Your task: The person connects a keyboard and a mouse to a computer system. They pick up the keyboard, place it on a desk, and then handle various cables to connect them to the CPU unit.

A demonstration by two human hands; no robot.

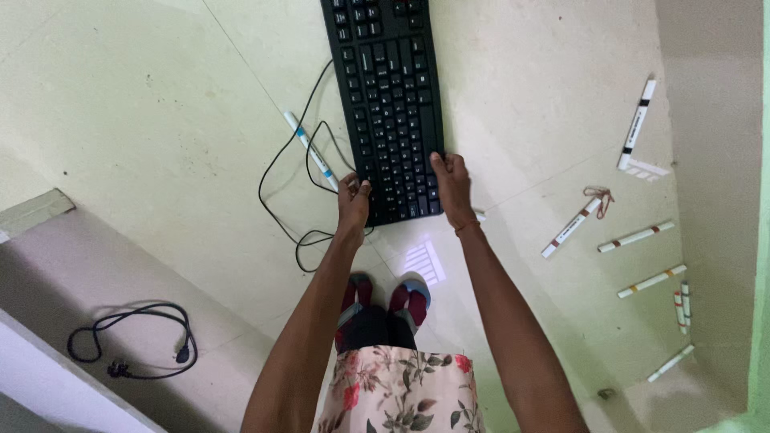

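Fingers of left hand (354, 200) and right hand (452, 183) clamp the black keyboard's (391, 96) near corners; its far end is cut off, white markers (638, 124) scattered right.

Markers (637, 125) lie scattered on the floor (160, 96); a black cord (132, 341) lies coiled.

Bare arms, no sleeves; thin orange-red band on right wrist (466, 228); floral skirt (399, 390) w/ red flowers, green leaves on pale cloth; maroon-blue slippers (391, 298)
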